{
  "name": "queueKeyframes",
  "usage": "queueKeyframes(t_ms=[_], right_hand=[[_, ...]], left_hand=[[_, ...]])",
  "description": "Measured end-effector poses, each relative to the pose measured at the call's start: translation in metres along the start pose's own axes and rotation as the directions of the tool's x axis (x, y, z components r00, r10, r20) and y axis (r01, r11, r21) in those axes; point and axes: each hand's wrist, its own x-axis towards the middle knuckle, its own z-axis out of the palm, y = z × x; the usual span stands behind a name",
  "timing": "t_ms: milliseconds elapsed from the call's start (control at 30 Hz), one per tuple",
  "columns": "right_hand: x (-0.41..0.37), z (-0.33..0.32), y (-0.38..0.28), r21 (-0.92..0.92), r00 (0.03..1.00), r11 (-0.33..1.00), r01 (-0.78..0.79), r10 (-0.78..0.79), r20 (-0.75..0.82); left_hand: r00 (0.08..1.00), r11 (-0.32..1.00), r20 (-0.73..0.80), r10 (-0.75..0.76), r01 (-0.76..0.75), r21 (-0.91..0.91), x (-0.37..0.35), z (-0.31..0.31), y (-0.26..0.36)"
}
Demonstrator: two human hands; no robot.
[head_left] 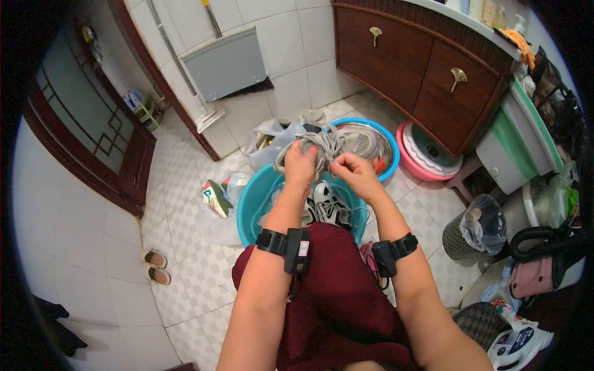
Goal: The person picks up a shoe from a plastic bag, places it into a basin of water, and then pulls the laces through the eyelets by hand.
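Above the teal basin (249, 210), my left hand (301, 166) is closed around a grey shoe with a bundle of loose pale laces (329, 147). The fingers of my right hand (357, 174) pinch the laces on the shoe's right side. Much of the held shoe is hidden by my left hand and the laces. Black-and-white sneakers (331, 207) lie in the teal basin below. Just beyond my right hand, another grey shoe (362, 141) rests in a blue-rimmed basin (395, 148).
Plastic bags with shoes (263, 139) stand behind the teal basin, and a green-and-white package (215, 198) lies left. Pink and white basins (427, 170) sit under the wooden cabinet (396, 68). A lined trash bin (465, 234) is at right; small slippers (157, 267) lie by the left wall.
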Motion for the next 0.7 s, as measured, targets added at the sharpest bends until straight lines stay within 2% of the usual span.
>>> queueKeyframes(t_ms=[67,167,200,267,300,367,467,567,667,700], right_hand=[[-0.005,0.003,-0.007,0.08,0.998,0.997,-0.005,0.001,0.057],[-0.006,0.006,-0.007,-0.073,0.995,0.994,0.086,-0.083,0.048],[-0.006,0.006,-0.013,-0.211,0.998,0.975,0.065,-0.06,0.028],[-0.007,0.005,-0.034,-0.471,0.999,0.882,0.01,-0.025,-0.024],[-0.007,0.006,-0.041,-0.534,0.993,0.846,-0.005,-0.06,-0.106],[-0.002,0.005,-0.051,-0.647,0.955,0.76,-0.058,-0.146,-0.257],[0.01,0.003,-0.046,-0.692,0.896,0.722,-0.001,-0.306,-0.322],[0.019,-0.001,-0.039,-0.689,0.927,0.724,0.011,-0.265,-0.264],[0.024,-0.004,-0.015,-0.352,0.898,0.932,0.088,-0.227,-0.376],[0.022,-0.002,-0.015,-0.168,0.905,0.979,0.117,-0.174,-0.389]], left_hand=[[0.998,0.999,-0.035,0.045,-0.045,-0.005,0.0,0.001,-0.004],[0.998,0.997,-0.028,0.061,-0.062,-0.042,-0.002,0.004,0.001],[0.998,0.997,-0.014,0.062,-0.063,-0.047,-0.003,0.004,0.001],[0.998,0.996,0.015,0.065,-0.064,-0.057,-0.003,0.005,0.002],[0.997,0.997,0.037,0.069,-0.067,-0.044,-0.004,0.005,0.004],[0.994,0.997,0.08,0.077,-0.075,-0.021,-0.006,0.006,0.007],[0.99,0.998,0.126,0.055,-0.059,0.034,-0.013,0.011,0.017],[0.985,0.995,0.161,0.058,-0.07,0.073,-0.007,0.004,0.007],[0.991,0.997,0.114,0.073,-0.073,-0.002,-0.006,0.003,0.007],[0.992,0.998,0.11,0.055,-0.05,-0.046,-0.005,0.004,0.007]])
